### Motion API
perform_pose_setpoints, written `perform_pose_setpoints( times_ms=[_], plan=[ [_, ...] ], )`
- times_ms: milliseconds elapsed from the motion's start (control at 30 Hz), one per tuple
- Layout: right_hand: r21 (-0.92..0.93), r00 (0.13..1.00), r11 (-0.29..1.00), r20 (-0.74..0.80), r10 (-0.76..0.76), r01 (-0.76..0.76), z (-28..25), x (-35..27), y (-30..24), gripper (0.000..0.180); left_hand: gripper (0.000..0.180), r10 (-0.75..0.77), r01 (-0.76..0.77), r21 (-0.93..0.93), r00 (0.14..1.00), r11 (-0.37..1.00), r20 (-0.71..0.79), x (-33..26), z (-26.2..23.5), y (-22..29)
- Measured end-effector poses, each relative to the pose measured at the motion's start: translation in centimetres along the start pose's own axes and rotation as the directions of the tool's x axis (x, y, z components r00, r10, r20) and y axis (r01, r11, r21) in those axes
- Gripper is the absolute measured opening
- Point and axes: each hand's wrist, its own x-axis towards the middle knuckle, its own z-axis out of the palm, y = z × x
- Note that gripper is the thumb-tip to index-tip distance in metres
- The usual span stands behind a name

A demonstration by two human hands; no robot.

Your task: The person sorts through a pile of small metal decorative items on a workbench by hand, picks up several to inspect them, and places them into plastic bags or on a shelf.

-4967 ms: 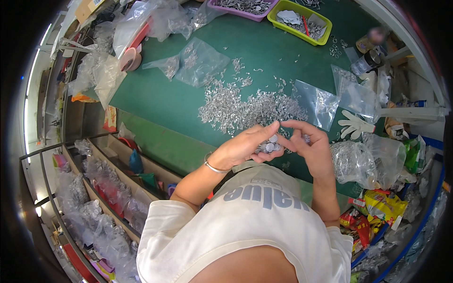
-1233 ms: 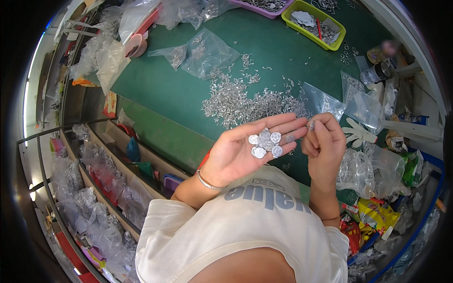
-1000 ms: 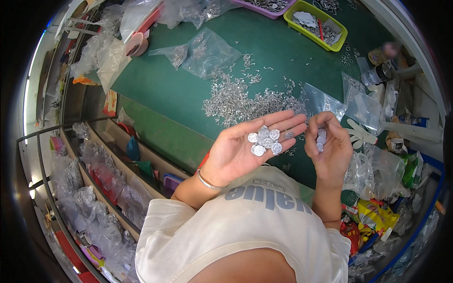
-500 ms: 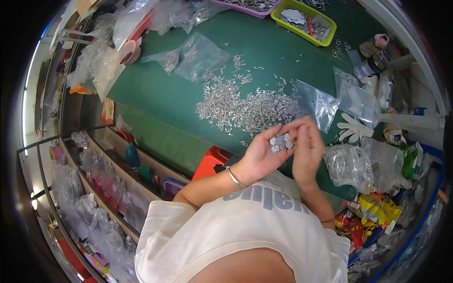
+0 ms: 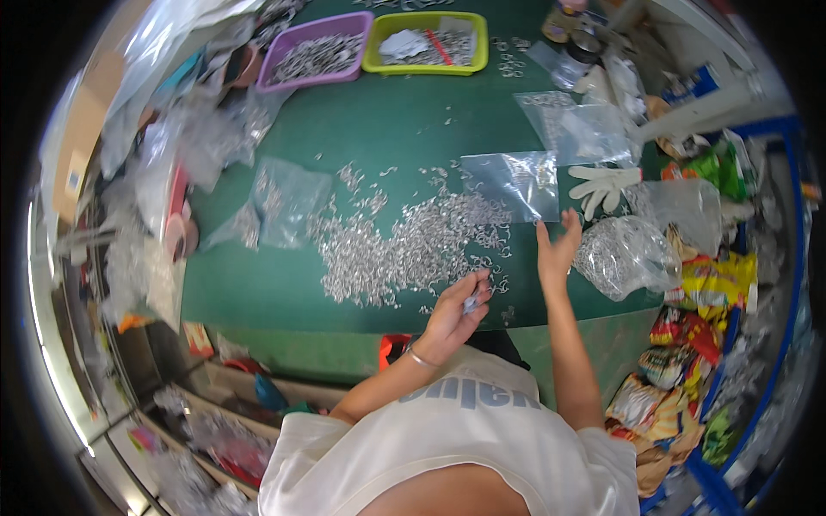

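My left hand (image 5: pixel 454 316) is curled at the table's near edge, closed round small silvery metal pieces (image 5: pixel 470 304) that show only in part between the fingers. Just beyond it spreads a pile of small curved silver metal pieces (image 5: pixel 404 249), hook-like in shape. My right hand (image 5: pixel 557 249) is raised at the right of the pile, thumb and fingers apart, nothing in it. Past its fingertips a flat clear plastic bag (image 5: pixel 516 182) lies on the green table, partly over the pile's far right edge.
A purple tray (image 5: pixel 265 77) and a yellow-green tray (image 5: pixel 478 67) hold metal parts at the back. On the right lie a white glove (image 5: pixel 602 186) and a filled clear bag (image 5: pixel 628 262). Another clear bag (image 5: pixel 297 202) lies left of the pile. Jars (image 5: pixel 578 56) stand back right.
My hands have parted. The left has closed round the pieces that lay in its open palm; the right has moved off toward the clear bag. The whole view has also shifted.
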Motion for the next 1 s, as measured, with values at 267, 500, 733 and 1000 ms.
perform_pose_setpoints(
  times_ms=[267,500,733,1000],
  plan=[
    [-0.365,0.981,0.929,0.194,0.02,0.053,4.7,7.5,7.4,0.01,0.024,-0.111,0.148,0.176,0.973,0.973,-0.204,-1.0,-4.3,0.1],
    [-0.654,0.963,0.757,0.196,0.183,-0.011,7.3,6.9,6.1,0.04,0.024,-0.059,0.113,0.257,0.977,0.96,-0.207,-0.8,-4.0,-0.9],
    [-0.283,0.901,0.956,0.392,0.186,-0.075,7.7,8.6,2.4,0.021,0.022,0.046,0.037,0.329,0.969,0.944,-0.242,-1.5,-2.1,-4.0],
    [-0.191,0.88,0.865,0.006,0.474,-0.464,-2.8,20.4,3.5,0.03,0.026,-0.07,0.15,0.414,0.977,0.898,-0.202,-2.0,-0.5,-7.4]
  ],
)
